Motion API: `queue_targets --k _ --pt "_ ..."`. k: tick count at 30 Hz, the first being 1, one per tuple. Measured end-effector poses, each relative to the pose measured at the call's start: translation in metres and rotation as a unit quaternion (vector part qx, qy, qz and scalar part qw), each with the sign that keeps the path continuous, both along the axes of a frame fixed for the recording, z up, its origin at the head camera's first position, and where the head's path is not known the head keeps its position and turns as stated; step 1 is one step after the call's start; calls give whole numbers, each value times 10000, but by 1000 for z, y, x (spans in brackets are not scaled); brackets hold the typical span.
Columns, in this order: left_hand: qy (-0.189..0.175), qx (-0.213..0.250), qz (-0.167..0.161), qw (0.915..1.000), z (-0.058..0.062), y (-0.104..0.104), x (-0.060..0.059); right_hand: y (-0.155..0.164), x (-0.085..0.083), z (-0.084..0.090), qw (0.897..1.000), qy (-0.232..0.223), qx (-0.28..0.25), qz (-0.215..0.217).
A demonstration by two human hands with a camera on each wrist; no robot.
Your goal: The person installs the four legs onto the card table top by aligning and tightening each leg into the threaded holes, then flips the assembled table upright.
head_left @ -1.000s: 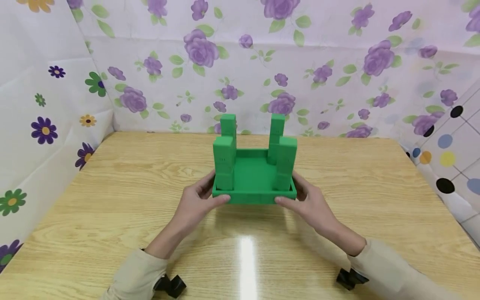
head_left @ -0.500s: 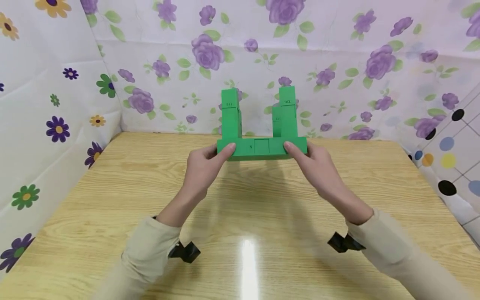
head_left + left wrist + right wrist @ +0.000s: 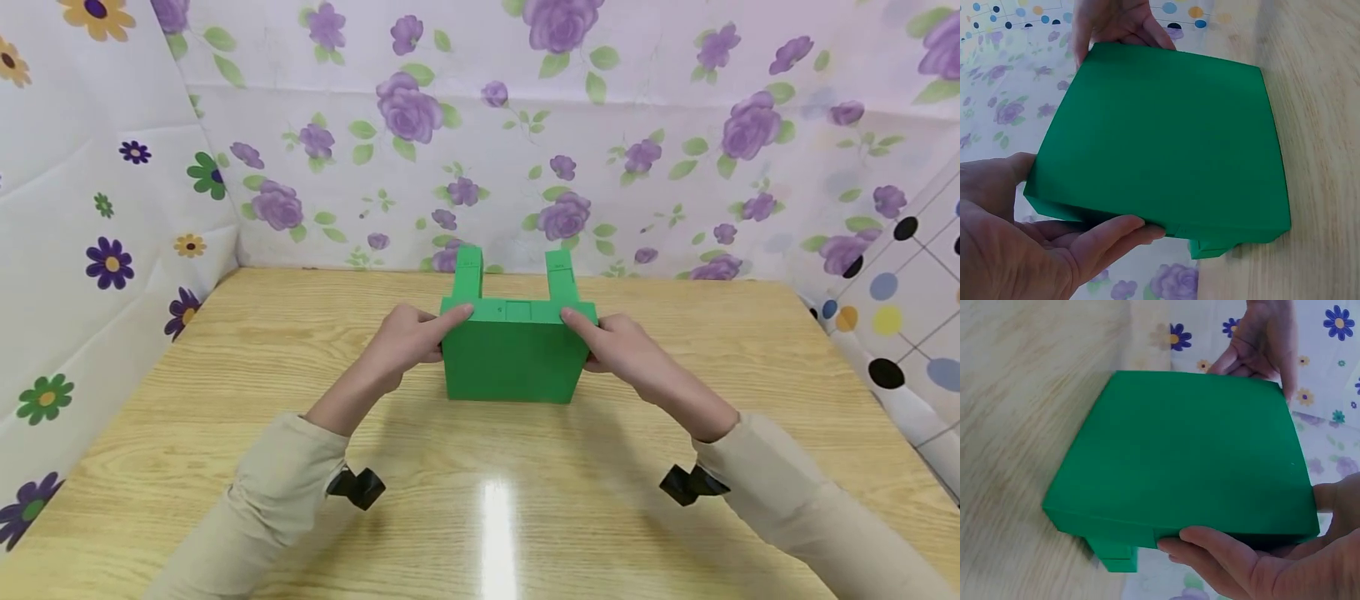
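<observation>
A green shallow tray (image 3: 517, 358) with tall block posts (image 3: 561, 279) at its corners is tipped on edge. Its plain flat underside (image 3: 1160, 137) faces the head camera, and the posts point away toward the back. My left hand (image 3: 408, 337) grips the tray's left end, thumb on the upper side wall and fingers round the edge. At the opposite end my right hand (image 3: 622, 342) holds it the same way. Only two posts show in the head view; the tray's inside is hidden. A stepped post (image 3: 1116, 556) peeks out below it in the right wrist view.
The wood-grain table (image 3: 300, 500) lies under the tray and both arms. A purple-flowered sheet (image 3: 322, 142) hangs at the back, with patterned sheets at left and right. Each sleeved wrist carries a black mount (image 3: 360, 487).
A second ago the tray was level with posts upright. Both hands have lifted it and tipped it away, so its underside now faces me; since half a second ago the posts have swung lower.
</observation>
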State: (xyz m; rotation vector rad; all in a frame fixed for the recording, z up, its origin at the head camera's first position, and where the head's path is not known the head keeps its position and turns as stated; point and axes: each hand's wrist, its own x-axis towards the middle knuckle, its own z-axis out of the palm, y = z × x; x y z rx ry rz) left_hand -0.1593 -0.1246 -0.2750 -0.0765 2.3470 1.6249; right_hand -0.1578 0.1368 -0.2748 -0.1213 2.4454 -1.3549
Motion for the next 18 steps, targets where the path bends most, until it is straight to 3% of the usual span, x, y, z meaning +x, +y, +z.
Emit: queue_targets --k 5,9,13,18 --pt "51 -38 112 9999 -4 -2 0 0 -4 -1 9998 -17 74 188" --pt "591 -533 51 9968 -7 -4 0 1 -6 -1 9992 -62 -58 382" --pt "1241 -1447 -60 9816 -10 -4 -1 3 -8 -4 9980 48 172 609" --pt "1443 -1951 -143 9700 -14 -3 -3 9 -9 -13 9932 463 721 784"
